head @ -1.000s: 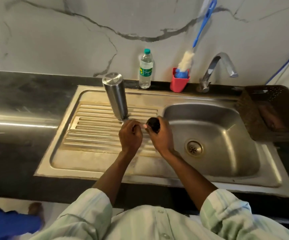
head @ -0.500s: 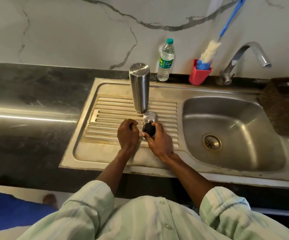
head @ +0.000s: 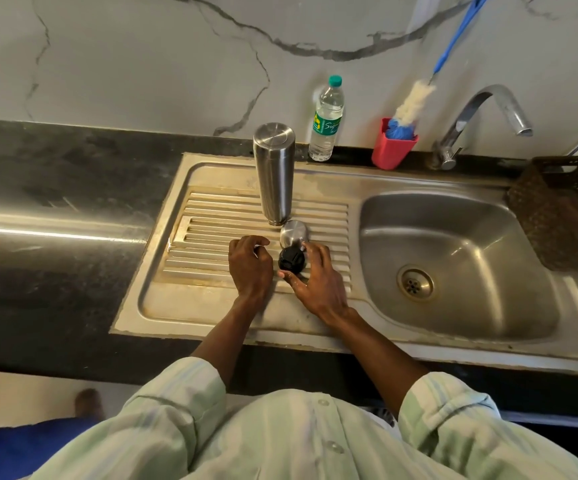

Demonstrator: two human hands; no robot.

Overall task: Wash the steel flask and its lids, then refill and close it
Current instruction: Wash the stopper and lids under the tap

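The steel flask stands upside down on the ribbed drainboard of the sink unit. Just in front of it sits the steel outer lid. Directly before that lid is the black inner lid, on the ribs, with the fingers and thumb of my right hand curled round it. My left hand hovers just left of the black lid with its fingers curled and nothing in them.
The sink basin with its drain lies to the right, the tap behind it. A plastic water bottle and a red cup holding a blue-handled brush stand at the back wall. A brown basket sits far right.
The black lid has come down from in front of me onto the drainboard beside the steel lid, still in my right hand. My left hand has drawn slightly away to the left.
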